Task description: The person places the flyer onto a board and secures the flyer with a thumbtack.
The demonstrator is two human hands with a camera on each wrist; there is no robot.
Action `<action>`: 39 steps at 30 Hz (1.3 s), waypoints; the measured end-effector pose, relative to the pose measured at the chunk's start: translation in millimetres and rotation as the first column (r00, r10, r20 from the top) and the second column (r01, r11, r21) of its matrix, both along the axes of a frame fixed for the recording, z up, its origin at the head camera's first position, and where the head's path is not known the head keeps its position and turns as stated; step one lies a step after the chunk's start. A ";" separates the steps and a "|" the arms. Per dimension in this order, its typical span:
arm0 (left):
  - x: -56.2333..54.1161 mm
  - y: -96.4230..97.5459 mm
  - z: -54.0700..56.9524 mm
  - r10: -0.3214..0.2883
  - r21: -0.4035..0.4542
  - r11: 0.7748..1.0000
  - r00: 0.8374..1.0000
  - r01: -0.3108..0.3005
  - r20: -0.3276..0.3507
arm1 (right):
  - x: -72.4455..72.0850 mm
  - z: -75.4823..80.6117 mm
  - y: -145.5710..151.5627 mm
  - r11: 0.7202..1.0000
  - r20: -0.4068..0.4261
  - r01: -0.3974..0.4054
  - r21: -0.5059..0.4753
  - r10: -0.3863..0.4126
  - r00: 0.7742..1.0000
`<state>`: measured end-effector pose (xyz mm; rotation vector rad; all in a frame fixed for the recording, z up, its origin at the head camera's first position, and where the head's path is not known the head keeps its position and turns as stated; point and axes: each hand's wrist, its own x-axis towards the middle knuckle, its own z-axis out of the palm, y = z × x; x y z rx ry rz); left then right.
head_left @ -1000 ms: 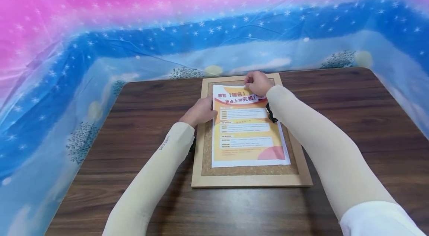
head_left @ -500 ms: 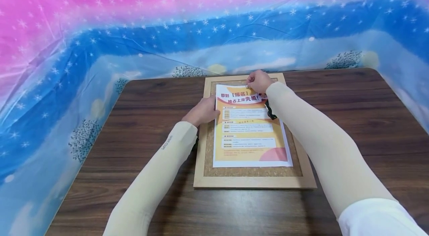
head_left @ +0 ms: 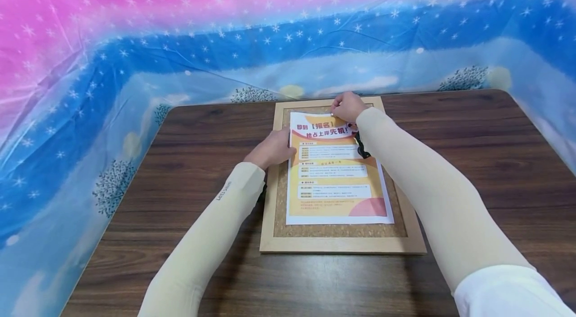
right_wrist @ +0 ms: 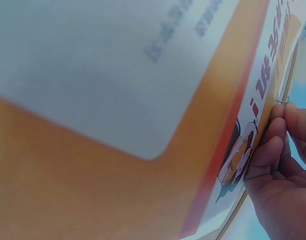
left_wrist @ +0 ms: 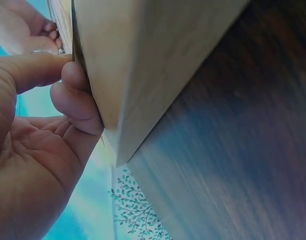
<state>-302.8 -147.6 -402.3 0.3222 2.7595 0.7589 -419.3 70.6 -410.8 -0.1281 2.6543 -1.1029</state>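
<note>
A printed yellow and white poster [head_left: 333, 197] lies on a wood-framed cork board [head_left: 342, 244]. At the poster's upper left edge, my left hand [head_left: 272, 148] pinches the paper, its thumb over the print. In the left wrist view, the curled fingers of the left hand [left_wrist: 43, 145] rest against the board's frame [left_wrist: 113, 60]. My right hand [head_left: 348, 106] is at the poster's top edge near the middle. Between its thumb and forefinger, the right wrist view shows a thin pin [right_wrist: 281, 102] close to the paper; its head is mostly hidden.
The board lies on a dark wood-grain table [head_left: 180, 167], near its far edge. Behind the table hangs a pink and blue cloth [head_left: 252, 52] with snowflakes and trees. A black wrist strap [head_left: 361, 147] shows under the right sleeve.
The head view shifts slightly between frames. Both hands keep their places at the poster's left and top edges, and the board stays put.
</note>
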 end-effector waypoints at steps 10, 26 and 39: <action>-0.2 0.9 1.3 -0.006 -0.066 0.998 1.000 0.006 -0.007 | 3.2 2.6 -0.9 1.000 -0.015 0.008 0.011 -0.008 1.000; -0.2 0.2 3.6 -0.029 -0.106 0.994 1.000 0.030 0.011 | 6.2 4.1 -1.7 1.000 -0.039 0.015 0.007 -0.015 0.999; -0.5 0.9 2.9 -0.036 -0.120 0.992 0.999 0.037 0.012 | 5.9 4.6 -4.4 0.999 -0.056 0.014 0.030 -0.013 0.998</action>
